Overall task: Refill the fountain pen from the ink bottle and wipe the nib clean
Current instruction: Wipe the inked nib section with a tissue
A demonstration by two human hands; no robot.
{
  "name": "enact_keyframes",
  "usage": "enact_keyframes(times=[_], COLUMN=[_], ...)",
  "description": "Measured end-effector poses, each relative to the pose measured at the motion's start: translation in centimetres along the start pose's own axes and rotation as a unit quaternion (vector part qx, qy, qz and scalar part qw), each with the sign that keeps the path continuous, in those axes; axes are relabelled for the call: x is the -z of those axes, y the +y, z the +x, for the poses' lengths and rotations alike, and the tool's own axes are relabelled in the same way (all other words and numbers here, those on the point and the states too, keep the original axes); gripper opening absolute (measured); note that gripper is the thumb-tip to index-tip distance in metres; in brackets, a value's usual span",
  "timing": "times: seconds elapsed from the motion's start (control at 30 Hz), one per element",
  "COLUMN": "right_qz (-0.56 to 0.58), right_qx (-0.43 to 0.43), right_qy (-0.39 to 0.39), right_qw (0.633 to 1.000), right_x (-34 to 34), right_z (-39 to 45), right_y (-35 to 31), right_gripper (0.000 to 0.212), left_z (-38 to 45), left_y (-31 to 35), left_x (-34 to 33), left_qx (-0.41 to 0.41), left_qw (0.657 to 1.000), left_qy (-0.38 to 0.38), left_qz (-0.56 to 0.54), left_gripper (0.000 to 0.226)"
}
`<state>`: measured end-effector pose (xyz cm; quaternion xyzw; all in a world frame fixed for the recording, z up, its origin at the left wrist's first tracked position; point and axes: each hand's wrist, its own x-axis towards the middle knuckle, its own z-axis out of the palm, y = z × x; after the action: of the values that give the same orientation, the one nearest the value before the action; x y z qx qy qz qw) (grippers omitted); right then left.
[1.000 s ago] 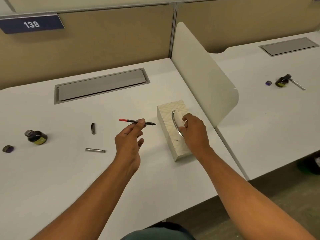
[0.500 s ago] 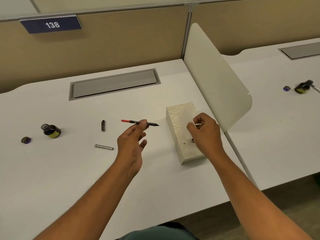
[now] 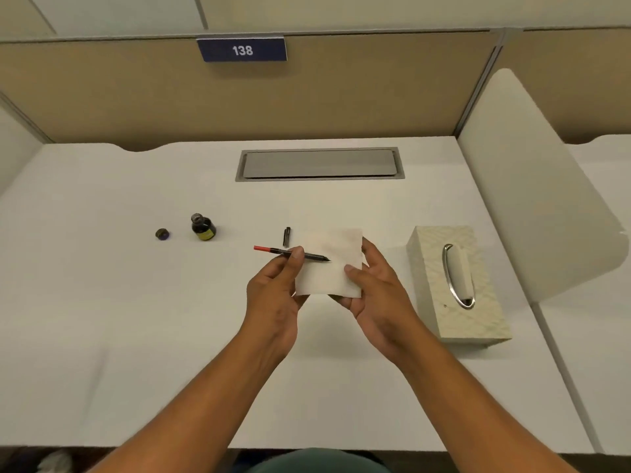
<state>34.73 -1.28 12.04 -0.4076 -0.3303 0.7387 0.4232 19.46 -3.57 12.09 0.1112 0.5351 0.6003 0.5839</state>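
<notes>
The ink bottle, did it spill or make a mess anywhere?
No spill shows. The ink bottle stands upright on the desk but open, its cap lying apart to its left. The tissue in the right hand looks clean, behind the pen held by the left hand.

White tissue (image 3: 329, 264), red-and-black pen (image 3: 290, 253), cream patterned tissue box (image 3: 457, 285)

Single head-worn wide-angle view, looking forward and down over the white desk (image 3: 136, 336) from close above, facing the tan partition (image 3: 341, 97); both forearms enter from the lower edge.
</notes>
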Motion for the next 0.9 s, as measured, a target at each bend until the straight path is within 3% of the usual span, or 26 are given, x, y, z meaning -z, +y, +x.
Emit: enact_keyframes(times=[0.17, 0.23, 0.3, 0.4, 0.53, 0.63, 0.9], right_qz=[0.047, 0.037, -0.043, -0.087, -0.07, -0.107, -0.265], right_qx=[-0.056, -0.067, -0.05, -0.026, -0.046, -0.044, 0.108], right_qy=[-0.021, -0.003, 0.02, 0.034, 0.013, -0.015, 0.097], right_qw=[0.997, 0.997, 0.998, 0.995, 0.996, 0.993, 0.953], right_x=[-3.7, -5.0, -6.3, -8.0, -9.7, -11.2, -15.4], right_z=[0.4, 0.7, 1.0, 1.5, 2.4, 2.6, 3.5], right_y=[0.3, 0.6, 0.8, 1.0, 1.4, 1.8, 3.2], right_gripper=[0.04, 0.048, 0.046, 0.023, 0.039, 0.034, 0.01], left_z=[0.5, 0.6, 0.7, 0.8, 1.5, 2.1, 3.3], left_y=[2.4, 3.3, 4.1, 5.3, 6.9, 8.0, 10.6], left_x=[3.2, 4.4, 5.3, 6.6, 7.9, 9.0, 11.4], left_qx=[-0.062, -0.074, -0.084, -0.097, -0.117, -0.124, -0.155], left_qw=[0.997, 0.995, 0.994, 0.992, 0.988, 0.986, 0.978], left_qy=[0.042, 0.044, 0.029, -0.001, -0.026, -0.046, -0.069], left_qz=[0.03, 0.049, 0.066, 0.084, 0.102, 0.106, 0.124], left_gripper=[0.018, 0.016, 0.017, 0.016, 0.017, 0.016, 0.013])
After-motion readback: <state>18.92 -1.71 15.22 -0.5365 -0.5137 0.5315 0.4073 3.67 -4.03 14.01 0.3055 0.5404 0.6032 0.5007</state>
